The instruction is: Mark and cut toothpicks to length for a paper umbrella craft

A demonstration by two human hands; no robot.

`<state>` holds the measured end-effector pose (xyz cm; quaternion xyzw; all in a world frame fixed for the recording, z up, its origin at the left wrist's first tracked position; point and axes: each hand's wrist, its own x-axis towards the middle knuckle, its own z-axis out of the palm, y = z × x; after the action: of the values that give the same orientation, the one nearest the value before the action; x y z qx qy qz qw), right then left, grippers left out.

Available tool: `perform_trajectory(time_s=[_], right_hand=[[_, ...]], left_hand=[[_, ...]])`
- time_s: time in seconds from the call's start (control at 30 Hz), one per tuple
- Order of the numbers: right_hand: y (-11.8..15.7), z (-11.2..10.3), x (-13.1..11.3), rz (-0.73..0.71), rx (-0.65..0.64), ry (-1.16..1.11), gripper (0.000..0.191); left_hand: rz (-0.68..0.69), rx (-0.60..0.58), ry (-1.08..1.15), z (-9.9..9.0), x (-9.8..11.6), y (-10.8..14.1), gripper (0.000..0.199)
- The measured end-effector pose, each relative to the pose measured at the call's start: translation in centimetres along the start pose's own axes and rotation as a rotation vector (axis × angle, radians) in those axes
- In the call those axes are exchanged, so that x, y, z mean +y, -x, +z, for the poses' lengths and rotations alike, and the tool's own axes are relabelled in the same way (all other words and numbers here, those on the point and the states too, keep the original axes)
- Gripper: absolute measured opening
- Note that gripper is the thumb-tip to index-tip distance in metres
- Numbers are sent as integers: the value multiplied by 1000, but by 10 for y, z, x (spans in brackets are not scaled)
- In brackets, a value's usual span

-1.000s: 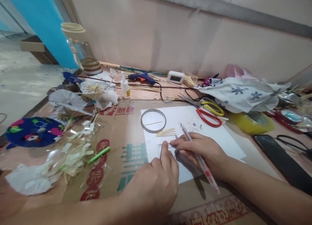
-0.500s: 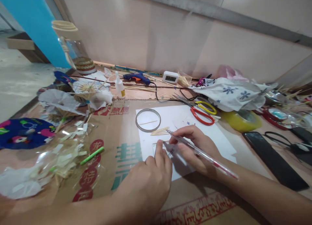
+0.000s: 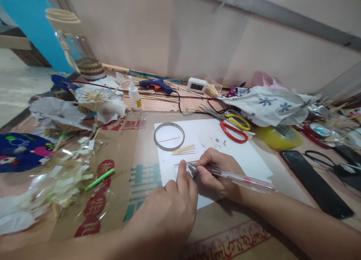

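My right hand is closed around a clear pen with a red part, its tip low over the white paper. Fingers of my left hand press down on what looks like a clear ruler, its index finger stretched forward; most of the ruler is hidden. A small bundle of toothpicks lies just beyond my fingertips. Further off, a grey ring rests on the paper with a single toothpick inside it. Small marks show on the paper to the right.
Red-and-yellow scissors, yellow tape and a black phone lie at right. Behind stand a glue bottle, a glue gun and a white clock. Paper umbrellas and a green stick are at left.
My right hand has lowered the pen and brought its tip down by the left fingertips. The left hand keeps pressing in nearly the same spot. The view has shifted slightly.
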<state>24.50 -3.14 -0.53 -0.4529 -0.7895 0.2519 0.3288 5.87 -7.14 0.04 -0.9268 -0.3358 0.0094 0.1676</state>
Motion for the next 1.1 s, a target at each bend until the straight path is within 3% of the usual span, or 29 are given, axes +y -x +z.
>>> perform_trajectory(time_s=[0.73, 1.1], right_hand=[[-2, 1, 3, -34, -42, 66, 8], [-1, 1, 3, 13, -62, 38, 7]], left_hand=[[-8, -52, -20, -7, 0, -2, 42], [-49, -19, 12, 5, 6, -2, 44]])
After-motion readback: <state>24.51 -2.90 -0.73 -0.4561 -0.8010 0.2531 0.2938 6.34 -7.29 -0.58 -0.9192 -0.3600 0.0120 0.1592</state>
